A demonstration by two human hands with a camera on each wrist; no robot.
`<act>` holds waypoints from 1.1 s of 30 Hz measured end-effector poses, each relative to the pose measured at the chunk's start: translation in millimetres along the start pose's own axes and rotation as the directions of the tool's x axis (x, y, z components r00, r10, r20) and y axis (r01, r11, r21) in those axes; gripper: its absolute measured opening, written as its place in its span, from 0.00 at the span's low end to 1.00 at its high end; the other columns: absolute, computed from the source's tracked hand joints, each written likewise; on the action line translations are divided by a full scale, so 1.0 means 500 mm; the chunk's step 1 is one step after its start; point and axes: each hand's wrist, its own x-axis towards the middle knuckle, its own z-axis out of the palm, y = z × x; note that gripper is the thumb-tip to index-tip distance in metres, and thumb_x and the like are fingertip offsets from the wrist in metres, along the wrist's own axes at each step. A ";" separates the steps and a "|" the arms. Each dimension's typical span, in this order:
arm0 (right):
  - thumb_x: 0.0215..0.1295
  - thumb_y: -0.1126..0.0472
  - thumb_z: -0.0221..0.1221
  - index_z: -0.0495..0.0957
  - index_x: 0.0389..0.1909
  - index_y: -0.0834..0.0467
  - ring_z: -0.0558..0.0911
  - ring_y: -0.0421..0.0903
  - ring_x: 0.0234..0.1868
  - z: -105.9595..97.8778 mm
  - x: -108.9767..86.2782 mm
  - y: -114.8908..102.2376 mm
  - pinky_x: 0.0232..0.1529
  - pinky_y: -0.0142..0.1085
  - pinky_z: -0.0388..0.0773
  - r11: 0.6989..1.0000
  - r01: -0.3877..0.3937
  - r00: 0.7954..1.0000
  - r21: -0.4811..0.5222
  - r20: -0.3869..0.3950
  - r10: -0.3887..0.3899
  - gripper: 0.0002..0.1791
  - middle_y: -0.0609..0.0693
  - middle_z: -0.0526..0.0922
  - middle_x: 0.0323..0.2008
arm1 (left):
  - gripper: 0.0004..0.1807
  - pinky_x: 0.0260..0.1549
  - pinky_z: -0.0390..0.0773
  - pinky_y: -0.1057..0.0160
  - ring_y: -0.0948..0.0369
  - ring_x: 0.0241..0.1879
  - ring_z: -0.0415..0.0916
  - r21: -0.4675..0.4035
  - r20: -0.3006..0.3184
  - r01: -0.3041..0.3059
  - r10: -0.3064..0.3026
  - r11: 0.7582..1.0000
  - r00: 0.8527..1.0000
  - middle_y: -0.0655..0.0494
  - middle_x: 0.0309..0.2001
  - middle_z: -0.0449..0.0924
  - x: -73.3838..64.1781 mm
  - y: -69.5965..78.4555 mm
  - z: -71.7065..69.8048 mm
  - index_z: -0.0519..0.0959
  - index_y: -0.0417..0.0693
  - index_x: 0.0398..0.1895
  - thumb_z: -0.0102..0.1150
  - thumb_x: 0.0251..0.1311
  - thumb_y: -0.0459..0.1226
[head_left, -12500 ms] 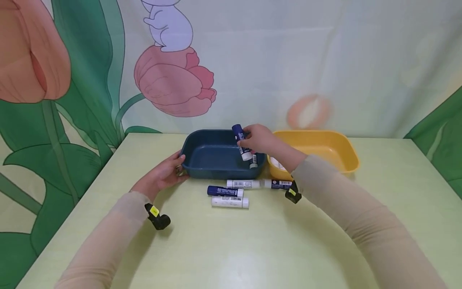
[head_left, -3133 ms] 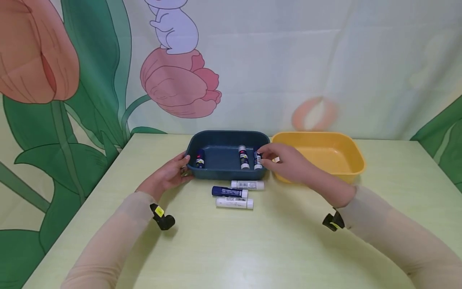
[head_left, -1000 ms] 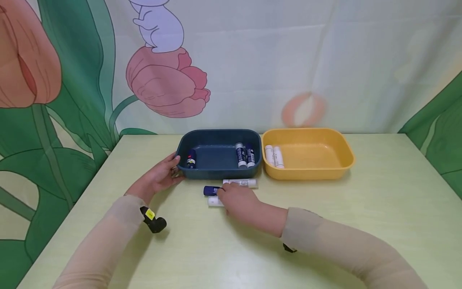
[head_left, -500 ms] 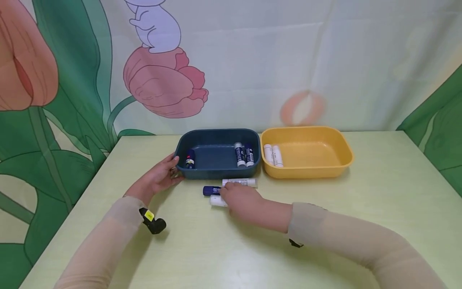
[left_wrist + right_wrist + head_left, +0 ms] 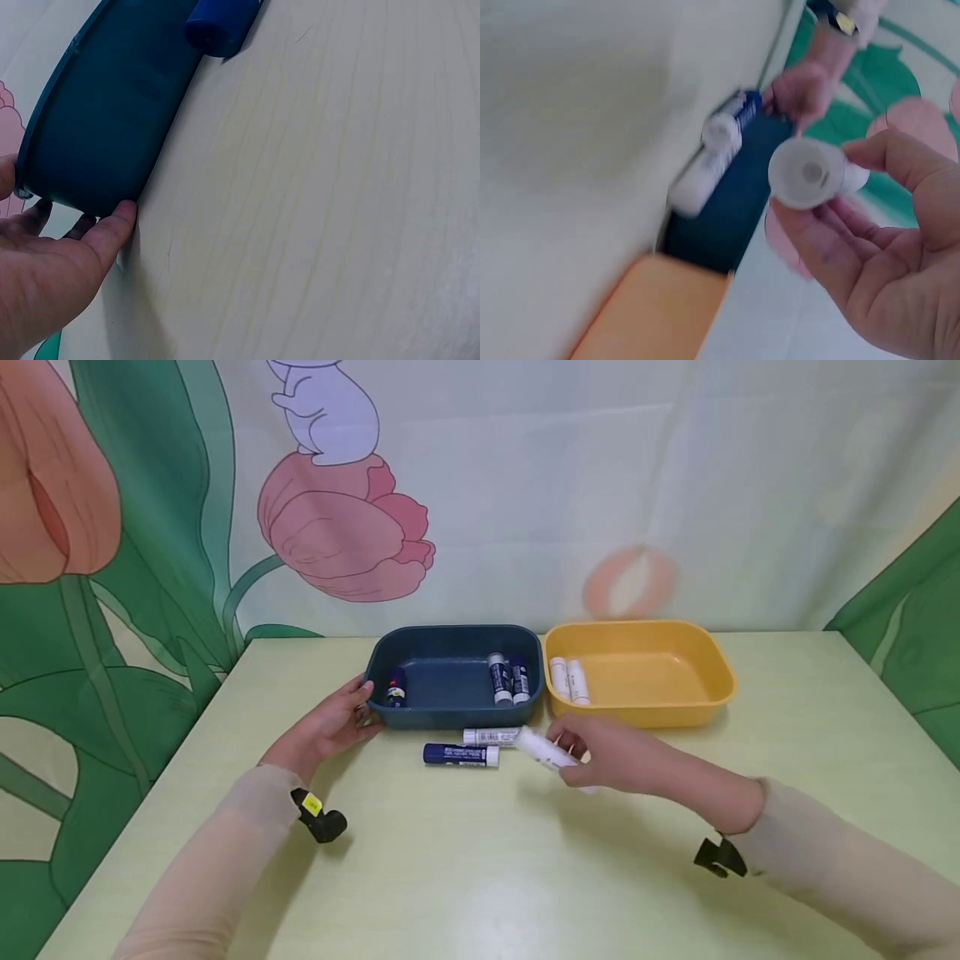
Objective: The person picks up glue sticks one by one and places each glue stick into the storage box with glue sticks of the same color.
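Observation:
My right hand (image 5: 618, 755) pinches a white glue stick (image 5: 543, 749) between thumb and fingers, tilted above the table in front of the yellow bin (image 5: 645, 716). Its round white end (image 5: 799, 176) faces the camera in the right wrist view. My left hand (image 5: 328, 731) grips the left end of the dark blue bin (image 5: 450, 718), thumb by the rim and fingers low on the wall (image 5: 105, 172). A navy glue stick (image 5: 459, 755) lies on the table before that bin. Behind it lies another white glue stick (image 5: 487, 737), its right end partly covered by the held one.
Inside the blue bin are a dark glue stick (image 5: 397, 687) at the left and two navy ones (image 5: 499, 679) at the right. Two white glue sticks (image 5: 577, 682) lie at the yellow bin's left end. A printed curtain (image 5: 525, 510) hangs behind the table.
My right hand has picked the front white glue stick off the table and carried it right and up. Earlier, navy sticks went into the blue bin. My left hand stays on that bin.

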 end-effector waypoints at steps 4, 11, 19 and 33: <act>0.64 0.62 0.67 0.76 0.56 0.65 0.82 0.47 0.46 -0.039 -0.026 0.033 0.49 0.38 0.85 0.997 -0.025 0.999 0.073 -0.018 0.027 0.21 0.56 0.85 0.46 | 0.33 0.81 0.45 0.42 0.49 0.83 0.37 0.000 0.008 -0.004 0.004 1.000 1.000 0.43 0.85 0.35 0.002 -0.001 0.001 0.32 0.57 0.84 0.28 0.83 0.45; 0.69 0.62 0.64 0.69 0.65 0.67 0.83 0.46 0.45 -0.097 -0.048 0.081 0.42 0.38 0.87 0.977 -0.131 0.991 0.171 0.027 0.128 0.27 0.62 0.82 0.52 | 0.34 0.81 0.45 0.41 0.48 0.83 0.36 0.005 0.023 -0.007 0.007 1.000 1.000 0.43 0.85 0.34 0.006 0.000 0.002 0.32 0.58 0.84 0.28 0.83 0.45; 0.75 0.62 0.56 0.53 0.75 0.69 0.83 0.49 0.48 -0.199 -0.026 0.092 0.48 0.44 0.88 0.943 -0.238 0.970 0.233 0.108 0.218 0.35 0.67 0.73 0.58 | 0.34 0.81 0.45 0.42 0.49 0.83 0.37 0.008 0.027 -0.008 0.008 1.000 1.000 0.43 0.85 0.34 0.002 -0.001 -0.001 0.31 0.59 0.84 0.28 0.83 0.45; 0.74 0.61 0.55 0.54 0.72 0.71 0.81 0.47 0.44 -0.279 0.046 0.117 0.45 0.38 0.88 0.925 -0.304 0.952 0.228 0.111 0.286 0.33 0.60 0.76 0.51 | 0.34 0.82 0.46 0.43 0.50 0.81 0.40 0.012 0.016 -0.003 0.003 1.000 1.000 0.41 0.84 0.34 0.002 -0.001 0.002 0.32 0.59 0.84 0.28 0.83 0.47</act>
